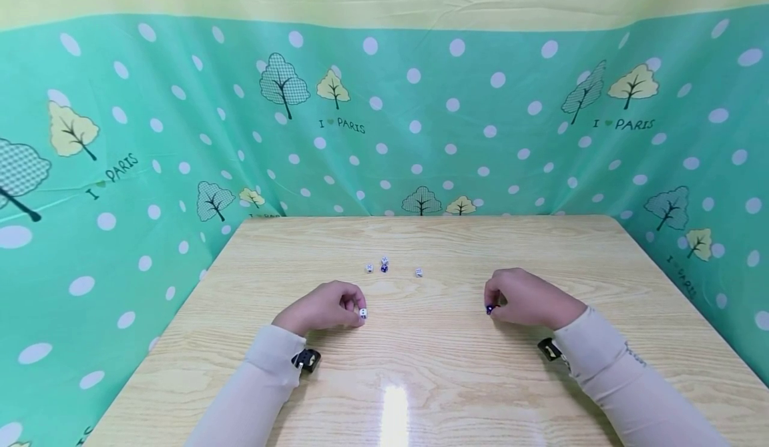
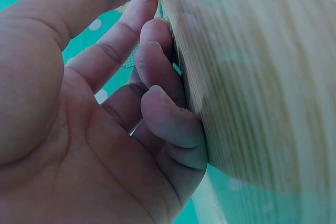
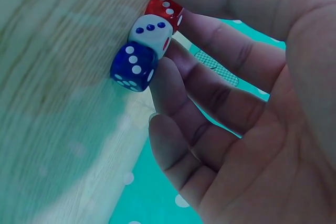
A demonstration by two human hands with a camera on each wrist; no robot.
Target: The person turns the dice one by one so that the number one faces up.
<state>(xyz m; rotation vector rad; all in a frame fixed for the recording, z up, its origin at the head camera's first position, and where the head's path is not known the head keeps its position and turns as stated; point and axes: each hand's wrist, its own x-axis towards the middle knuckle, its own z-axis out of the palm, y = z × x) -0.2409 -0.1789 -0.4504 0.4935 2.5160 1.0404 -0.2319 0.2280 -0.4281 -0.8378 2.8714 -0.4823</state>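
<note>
My left hand (image 1: pixel 327 307) pinches a white die (image 1: pixel 363 313) between thumb and index finger, low over the table. In the left wrist view that die shows red pips, partly hidden by the fingertips; the other fingers curl against the wood. Farther to the right, my right hand (image 1: pixel 531 298) pinches a dark blue die (image 1: pixel 489 309) at the tabletop. Beside its fingers, the right wrist view shows a red die (image 3: pixel 165 9), a white die (image 3: pixel 151 34) and another blue die (image 3: pixel 134 66) touching in a row; the head view hides these.
Beyond the hands on the wooden table (image 1: pixel 432 373) lie a white die (image 1: pixel 369 268), a second white die (image 1: pixel 385 260) against a blue die (image 1: pixel 384 269), and a white die (image 1: pixel 418 273) apart to the right. Green dotted cloth (image 1: pixel 432 133) surrounds the back and sides.
</note>
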